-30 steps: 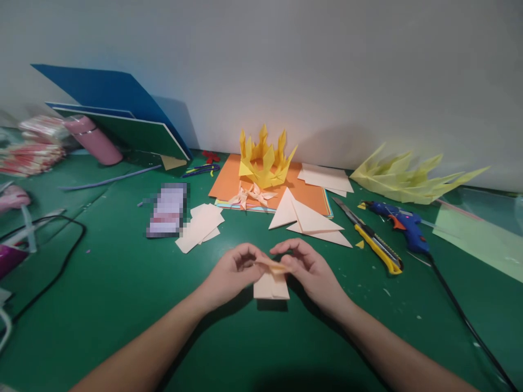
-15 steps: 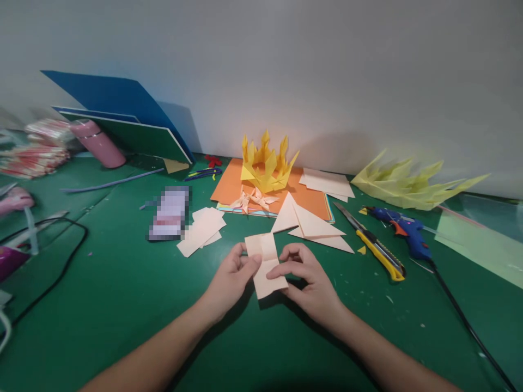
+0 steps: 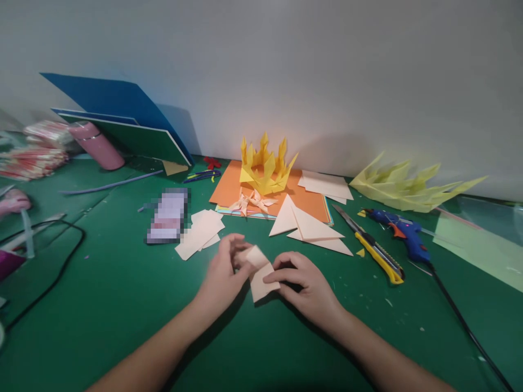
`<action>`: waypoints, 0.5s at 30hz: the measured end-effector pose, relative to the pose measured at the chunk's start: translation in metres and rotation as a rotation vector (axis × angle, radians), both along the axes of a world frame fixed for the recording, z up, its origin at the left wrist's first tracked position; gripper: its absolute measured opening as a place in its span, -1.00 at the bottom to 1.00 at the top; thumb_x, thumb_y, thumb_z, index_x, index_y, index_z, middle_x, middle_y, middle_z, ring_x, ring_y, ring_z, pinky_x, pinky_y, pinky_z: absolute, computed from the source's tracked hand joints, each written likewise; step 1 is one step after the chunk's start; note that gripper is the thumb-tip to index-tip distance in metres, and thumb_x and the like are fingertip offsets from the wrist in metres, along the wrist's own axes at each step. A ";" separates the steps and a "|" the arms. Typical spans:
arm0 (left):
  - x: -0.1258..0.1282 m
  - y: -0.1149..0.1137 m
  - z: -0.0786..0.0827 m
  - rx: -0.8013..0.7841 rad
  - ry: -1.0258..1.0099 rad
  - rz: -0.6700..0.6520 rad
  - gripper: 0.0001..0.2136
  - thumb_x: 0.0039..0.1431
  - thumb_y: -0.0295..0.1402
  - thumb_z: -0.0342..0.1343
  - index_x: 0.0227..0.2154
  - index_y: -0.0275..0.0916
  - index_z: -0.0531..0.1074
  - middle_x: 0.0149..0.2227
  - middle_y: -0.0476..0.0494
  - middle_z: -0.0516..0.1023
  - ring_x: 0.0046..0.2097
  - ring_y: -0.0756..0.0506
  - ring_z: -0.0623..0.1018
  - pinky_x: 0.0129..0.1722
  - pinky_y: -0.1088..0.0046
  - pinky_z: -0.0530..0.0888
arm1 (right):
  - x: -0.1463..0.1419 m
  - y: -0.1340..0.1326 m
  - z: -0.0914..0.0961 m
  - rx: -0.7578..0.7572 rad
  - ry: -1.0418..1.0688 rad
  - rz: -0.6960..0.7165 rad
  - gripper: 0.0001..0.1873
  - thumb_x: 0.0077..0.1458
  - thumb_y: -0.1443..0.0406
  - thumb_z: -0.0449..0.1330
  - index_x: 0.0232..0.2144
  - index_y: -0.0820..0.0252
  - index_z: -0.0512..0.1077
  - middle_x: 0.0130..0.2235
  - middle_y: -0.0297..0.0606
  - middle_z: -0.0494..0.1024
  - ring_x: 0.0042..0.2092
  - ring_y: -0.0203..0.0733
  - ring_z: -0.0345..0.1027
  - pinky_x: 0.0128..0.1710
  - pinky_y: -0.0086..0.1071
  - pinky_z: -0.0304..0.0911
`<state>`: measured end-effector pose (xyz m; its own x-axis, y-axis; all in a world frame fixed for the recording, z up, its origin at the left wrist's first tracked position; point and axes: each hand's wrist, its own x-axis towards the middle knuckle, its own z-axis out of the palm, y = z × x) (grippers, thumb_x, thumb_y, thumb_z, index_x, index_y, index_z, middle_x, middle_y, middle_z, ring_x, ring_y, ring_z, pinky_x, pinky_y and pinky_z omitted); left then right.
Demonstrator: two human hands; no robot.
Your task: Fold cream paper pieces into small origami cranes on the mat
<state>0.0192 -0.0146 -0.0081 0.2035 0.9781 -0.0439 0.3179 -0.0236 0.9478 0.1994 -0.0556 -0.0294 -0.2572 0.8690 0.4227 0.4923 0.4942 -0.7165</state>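
A small creased piece of pale peach paper point(image 3: 263, 283) is held between my two hands, a little above the green table. My left hand point(image 3: 226, 272) grips its upper left part, fingers partly behind it and slightly blurred. The lower right edge is pinched by my right hand point(image 3: 302, 283), with fingertips on the front. Just beyond my hands lie peach paper triangles point(image 3: 312, 223) and, to the left, a few loose peach slips point(image 3: 202, 231). Two folded peach paper flowers point(image 3: 251, 202) rest on a stack of coloured paper point(image 3: 224, 188), in front of a yellow folded-paper crown point(image 3: 265, 171).
A yellow utility knife point(image 3: 373, 247) with its blade out and a blue glue gun point(image 3: 402, 231) with a black cord lie to the right. Behind them sits a pale yellow paper crown point(image 3: 412, 185). At the left are a blurred-out phone point(image 3: 168, 215), a pink bottle point(image 3: 98, 144) and leaning boards point(image 3: 122, 103).
The paper's upper part has bent along its middle crease. My left hand has shifted slightly left and up; my right hand has moved a little left and down.
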 end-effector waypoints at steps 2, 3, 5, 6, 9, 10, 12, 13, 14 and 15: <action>-0.005 0.002 0.003 0.225 0.194 0.140 -0.71 -0.02 -0.30 0.15 -0.25 -0.21 0.21 -0.29 -0.08 0.39 -0.35 -0.02 0.41 -0.36 0.41 0.38 | 0.002 0.001 -0.002 0.034 -0.072 -0.017 -0.73 0.05 0.49 0.13 -0.33 0.07 0.54 -0.32 -0.25 0.46 -0.24 -0.18 0.32 -0.25 -0.29 0.25; -0.008 0.003 0.006 0.350 0.259 0.186 -0.73 -0.03 -0.29 0.17 -0.30 -0.21 0.22 -0.34 -0.04 0.36 -0.37 -0.02 0.38 -0.39 0.43 0.37 | 0.002 0.001 -0.003 0.053 -0.108 -0.025 -0.75 0.06 0.47 0.13 -0.33 0.08 0.54 -0.32 -0.24 0.47 -0.25 -0.17 0.32 -0.26 -0.28 0.25; -0.012 0.001 0.015 0.606 0.271 0.098 -0.86 0.05 -0.35 0.10 -0.47 -0.20 0.21 -0.47 0.03 0.29 -0.46 0.02 0.32 -0.46 0.48 0.32 | 0.003 0.002 -0.003 0.085 -0.157 -0.043 -0.80 0.08 0.43 0.15 -0.33 0.10 0.55 -0.34 -0.22 0.46 -0.26 -0.15 0.30 -0.29 -0.27 0.24; -0.013 -0.001 0.020 0.713 0.250 0.015 -0.82 0.11 -0.39 0.05 -0.55 -0.20 0.19 -0.56 0.07 0.26 -0.51 0.04 0.29 -0.50 0.50 0.28 | 0.003 0.002 -0.002 0.090 -0.169 -0.052 -0.82 0.09 0.41 0.15 -0.34 0.11 0.55 -0.35 -0.21 0.46 -0.26 -0.15 0.30 -0.29 -0.28 0.23; -0.013 -0.008 0.028 0.880 0.208 -0.347 -0.82 0.16 -0.44 -0.05 -0.55 -0.21 0.27 -0.59 0.02 0.37 -0.51 0.02 0.35 -0.47 0.47 0.33 | 0.003 0.002 0.002 0.075 -0.185 -0.051 -0.84 0.13 0.35 0.14 -0.33 0.12 0.55 -0.34 -0.20 0.46 -0.25 -0.15 0.29 -0.28 -0.27 0.24; -0.012 -0.010 0.029 0.864 0.272 -0.416 -0.87 0.14 -0.39 0.00 -0.51 -0.21 0.30 -0.56 0.00 0.42 -0.48 0.00 0.38 -0.46 0.46 0.34 | 0.003 0.002 0.003 0.066 -0.191 -0.038 -0.83 0.14 0.35 0.13 -0.32 0.13 0.54 -0.32 -0.20 0.47 -0.24 -0.15 0.29 -0.26 -0.27 0.24; -0.009 -0.011 0.025 0.758 0.457 -0.450 -0.89 0.09 -0.32 0.08 -0.36 -0.24 0.36 -0.38 -0.12 0.51 -0.33 -0.09 0.45 -0.35 0.37 0.40 | 0.004 0.002 0.005 0.050 -0.206 -0.002 -0.81 0.17 0.36 0.10 -0.30 0.15 0.53 -0.29 -0.20 0.49 -0.22 -0.15 0.30 -0.22 -0.26 0.24; -0.007 -0.011 0.023 0.702 0.519 -0.479 -0.86 0.05 -0.33 0.10 -0.33 -0.26 0.35 -0.29 -0.17 0.51 -0.25 -0.13 0.45 -0.28 0.32 0.42 | 0.004 0.002 0.005 0.042 -0.213 0.011 -0.81 0.17 0.36 0.09 -0.29 0.16 0.52 -0.28 -0.20 0.49 -0.22 -0.16 0.31 -0.21 -0.26 0.23; -0.006 -0.010 0.020 0.649 0.584 -0.519 -0.87 0.03 -0.35 0.11 -0.35 -0.27 0.36 -0.27 -0.19 0.50 -0.23 -0.15 0.44 -0.26 0.30 0.42 | 0.004 0.002 0.005 0.035 -0.217 0.020 -0.81 0.18 0.37 0.08 -0.30 0.16 0.52 -0.28 -0.21 0.50 -0.23 -0.16 0.31 -0.21 -0.26 0.23; -0.006 -0.008 0.018 0.613 0.629 -0.542 -0.91 0.04 -0.39 0.08 -0.38 -0.27 0.36 -0.27 -0.19 0.49 -0.22 -0.16 0.44 -0.25 0.28 0.42 | 0.005 0.003 0.005 0.032 -0.218 0.023 -0.81 0.18 0.37 0.08 -0.31 0.16 0.51 -0.29 -0.22 0.51 -0.23 -0.17 0.32 -0.21 -0.26 0.23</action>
<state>0.0133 -0.0231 0.0097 0.7361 0.6523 0.1807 0.5548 -0.7344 0.3910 0.2043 -0.0529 -0.0241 -0.3649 0.8491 0.3819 0.6220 0.5276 -0.5786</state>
